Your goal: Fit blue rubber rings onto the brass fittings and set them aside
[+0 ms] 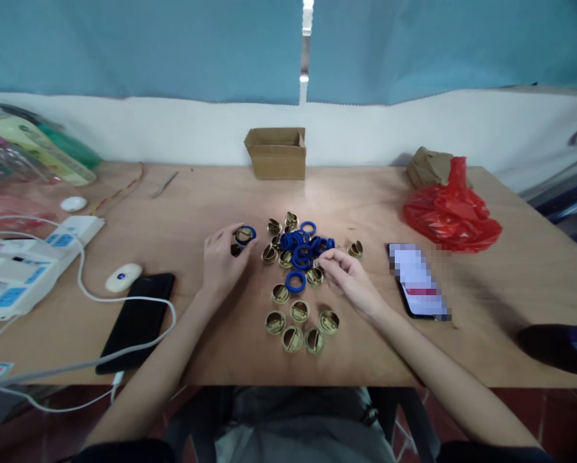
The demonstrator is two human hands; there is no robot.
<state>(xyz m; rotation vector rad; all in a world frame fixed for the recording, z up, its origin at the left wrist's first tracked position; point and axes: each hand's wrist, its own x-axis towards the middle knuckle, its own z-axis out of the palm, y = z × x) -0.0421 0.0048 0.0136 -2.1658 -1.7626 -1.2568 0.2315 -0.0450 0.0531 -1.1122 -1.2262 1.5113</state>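
My left hand (220, 260) is curled, thumb and fingers around a blue ring (252, 231) with a round brass-coloured piece (243, 236) inside it. Another brass-coloured piece shows partly under the fingers. My right hand (348, 278) is pinched at the right side of a heap of blue rings (302, 257); whatever lies between its fingertips is too small to make out. Around and among the rings are several round brass-coloured pieces, each with a raised half-disc inside. Several more of these brass-coloured pieces (292, 338) lie nearer to me.
An open cardboard box (278, 161) stands by the wall. At the right are a red plastic bag (449, 218), a lit phone (418, 283) and a dark object (553, 347). Leftward lie a black phone (138, 321), a white cable and a power strip (32, 270).
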